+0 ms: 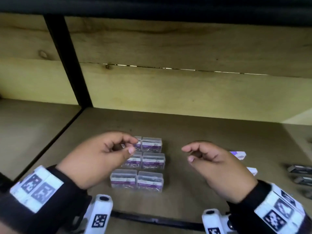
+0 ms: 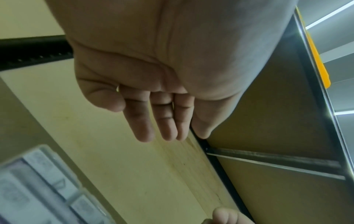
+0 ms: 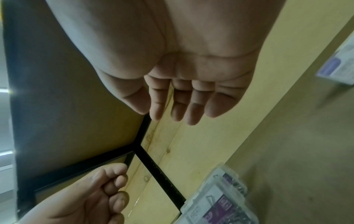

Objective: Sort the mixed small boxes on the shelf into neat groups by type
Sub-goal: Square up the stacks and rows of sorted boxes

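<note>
A: We start at the left. Beyond our left hand (image 1: 99, 157) a black upright post (image 1: 67, 61) divides the shelf (image 1: 202, 132), and a wooden back panel (image 1: 168, 90) with a thin crack across it closes the bay behind both hands.

B: The brown shelf board lies bare to the left of that hand, behind both hands and in the gap between them. A black front edge (image 1: 152, 220) runs below our wrists.

A: Our left hand hovers with fingers loosely curled, thumb near the fingertips. Something tiny may sit between them; we cannot tell.

B: Partly under it and just to its right sit the clear plastic boxes (image 1: 150, 166), six in two columns of three, touching side to side. Each carries a purple and white label; the writing is too blurred to read.

A: Our right hand (image 1: 216, 164) hovers apart from them, fingers relaxed and slightly bent, holding nothing.

B: Past its far side two white and purple boxes (image 1: 239, 155) peek out. Further right, near the shelf's edge, lie dark grey boxes (image 1: 298, 169).
</note>
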